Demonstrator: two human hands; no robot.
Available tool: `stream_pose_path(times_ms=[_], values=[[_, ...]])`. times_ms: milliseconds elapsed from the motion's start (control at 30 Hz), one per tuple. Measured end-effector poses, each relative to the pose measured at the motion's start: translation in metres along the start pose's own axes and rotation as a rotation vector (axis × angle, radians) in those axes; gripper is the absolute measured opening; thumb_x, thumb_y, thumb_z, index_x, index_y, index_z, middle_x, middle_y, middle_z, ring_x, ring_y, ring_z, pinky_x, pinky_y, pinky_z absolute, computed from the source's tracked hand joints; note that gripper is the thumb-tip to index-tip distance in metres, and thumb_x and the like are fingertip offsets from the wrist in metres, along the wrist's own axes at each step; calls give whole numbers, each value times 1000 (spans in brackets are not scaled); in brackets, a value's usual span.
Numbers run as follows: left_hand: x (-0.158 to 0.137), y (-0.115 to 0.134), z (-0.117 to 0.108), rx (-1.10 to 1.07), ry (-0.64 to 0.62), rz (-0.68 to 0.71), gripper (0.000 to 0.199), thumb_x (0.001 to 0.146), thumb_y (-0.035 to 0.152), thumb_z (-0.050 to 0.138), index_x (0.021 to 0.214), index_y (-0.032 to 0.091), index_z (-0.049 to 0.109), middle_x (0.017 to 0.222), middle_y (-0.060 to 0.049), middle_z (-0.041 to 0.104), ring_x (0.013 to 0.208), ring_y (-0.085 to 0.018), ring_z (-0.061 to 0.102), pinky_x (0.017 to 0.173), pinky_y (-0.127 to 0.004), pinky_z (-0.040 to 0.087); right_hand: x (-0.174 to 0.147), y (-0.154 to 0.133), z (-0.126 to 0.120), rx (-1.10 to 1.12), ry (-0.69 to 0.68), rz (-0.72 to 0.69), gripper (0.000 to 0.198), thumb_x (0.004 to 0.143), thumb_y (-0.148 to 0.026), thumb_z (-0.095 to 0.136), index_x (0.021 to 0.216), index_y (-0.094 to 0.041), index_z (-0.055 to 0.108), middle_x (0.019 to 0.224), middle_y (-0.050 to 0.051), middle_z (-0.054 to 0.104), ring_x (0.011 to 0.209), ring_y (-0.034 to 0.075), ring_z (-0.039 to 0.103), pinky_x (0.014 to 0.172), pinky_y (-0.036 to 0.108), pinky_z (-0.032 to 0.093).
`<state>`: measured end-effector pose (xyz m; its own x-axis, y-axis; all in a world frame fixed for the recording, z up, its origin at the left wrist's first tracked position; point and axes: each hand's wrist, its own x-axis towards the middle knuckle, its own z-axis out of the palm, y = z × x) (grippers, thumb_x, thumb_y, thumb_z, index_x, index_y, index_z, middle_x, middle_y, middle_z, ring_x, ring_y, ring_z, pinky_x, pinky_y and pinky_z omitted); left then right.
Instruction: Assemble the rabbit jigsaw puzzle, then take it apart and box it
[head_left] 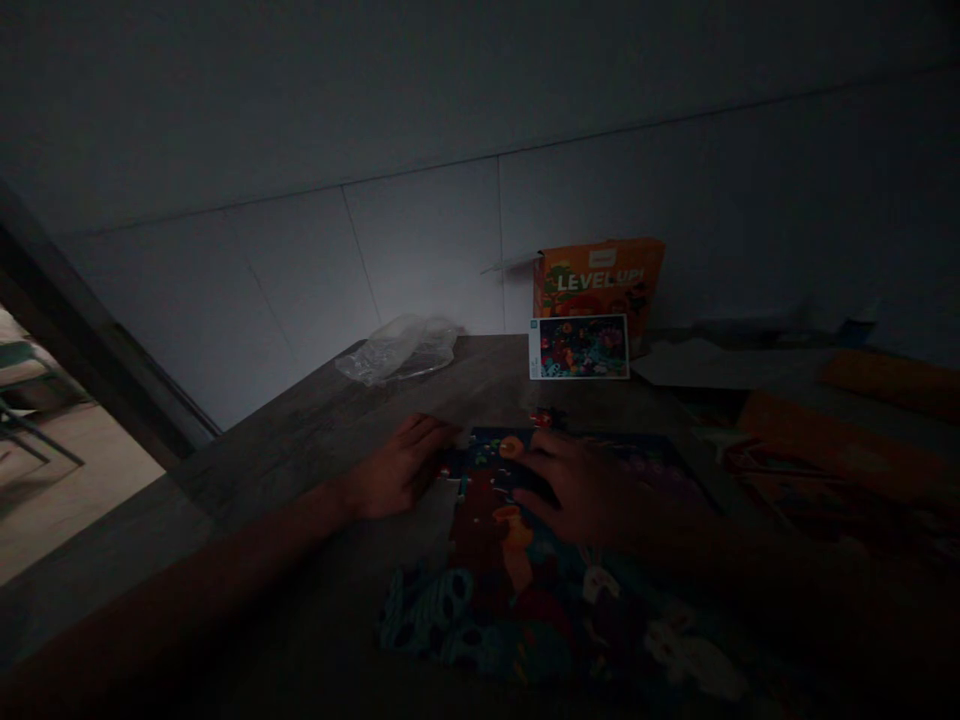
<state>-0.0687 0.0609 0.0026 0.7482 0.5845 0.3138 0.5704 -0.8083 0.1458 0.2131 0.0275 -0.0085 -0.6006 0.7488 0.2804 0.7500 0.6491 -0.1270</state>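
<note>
A partly assembled jigsaw puzzle (pixel 480 530) lies on the table, with a rabbit, an orange vase shape and blue-green patterned parts showing. At its upper left edge my left hand (pixel 405 468) has its fingers closed at a small puzzle piece (pixel 445 470), mostly hidden by the fingertips. My right hand (pixel 581 485) lies over the upper middle of the puzzle, thumb and fingers apart, fingertips touching the surface. Just beyond the top edge sits a loose red and dark puzzle piece (pixel 546 417). The dim light hides detail.
Behind the puzzle a picture card (pixel 583 348) leans on an orange box (pixel 600 275) marked "LEVEL UP!". Crumpled clear plastic (pixel 401 348) lies at the back left, by the wall (pixel 427 240). Orange and red printed items (pixel 840 440) cover the right side. A chair (pixel 30 400) stands beyond.
</note>
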Motion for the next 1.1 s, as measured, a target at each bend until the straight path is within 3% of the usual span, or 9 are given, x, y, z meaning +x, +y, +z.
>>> stream_pose_path(times_ms=[133,333,467,600,700,800,867,1000,1100], values=[[2,8,-1,-70,78,33,41,92,13,45,133,17,49,121,-13,57,115,-28,50,99,-48,45,0,4,5,205,26,-62,38,90,-30,59,124,-14,61,119,13,59,110,23,57,96,36,45],[2,38,-2,-162,-173,183,47,93,29,59,139,27,51,146,-10,44,134,-30,37,111,-49,34,6,11,8,418,0,-39,54,78,-22,72,128,-14,55,125,13,61,113,24,58,98,38,45],[3,47,-3,-202,-208,204,45,91,31,63,135,28,55,145,-9,47,137,-30,36,116,-51,25,6,13,5,476,34,-56,56,72,-21,79,123,-15,58,122,11,62,108,22,60,93,34,47],[6,51,-3,-330,-153,272,44,90,22,65,133,24,57,132,-8,61,128,-26,49,115,-46,28,2,8,1,377,49,-200,27,84,-24,71,109,-15,66,115,10,64,112,21,57,96,33,44],[7,48,1,-460,-2,212,27,91,18,64,118,22,68,114,-7,71,112,-23,60,104,-42,40,2,8,2,338,115,-268,16,89,-29,64,96,-16,70,104,9,66,104,21,60,93,32,45],[6,41,4,-572,217,26,10,90,23,66,95,18,73,93,-8,73,92,-21,65,83,-36,50,10,19,8,278,332,-75,22,93,-33,57,99,-17,71,96,9,67,94,22,59,88,35,45],[5,41,4,-582,217,-25,10,91,22,64,93,17,73,88,-8,71,86,-20,64,77,-34,51,16,31,13,135,414,147,28,94,-30,50,109,-16,69,107,13,65,103,26,56,93,42,42],[8,53,1,-406,-72,181,30,92,11,57,114,24,70,115,-9,67,111,-24,58,99,-43,43,22,51,24,-19,197,394,37,93,-30,50,126,-18,62,135,16,53,125,35,44,103,54,32],[8,53,1,-344,-89,169,40,91,9,53,125,27,64,130,-9,57,122,-26,50,103,-45,42,23,56,27,34,103,395,35,93,-28,49,124,-19,62,133,13,57,124,34,46,104,54,30]])
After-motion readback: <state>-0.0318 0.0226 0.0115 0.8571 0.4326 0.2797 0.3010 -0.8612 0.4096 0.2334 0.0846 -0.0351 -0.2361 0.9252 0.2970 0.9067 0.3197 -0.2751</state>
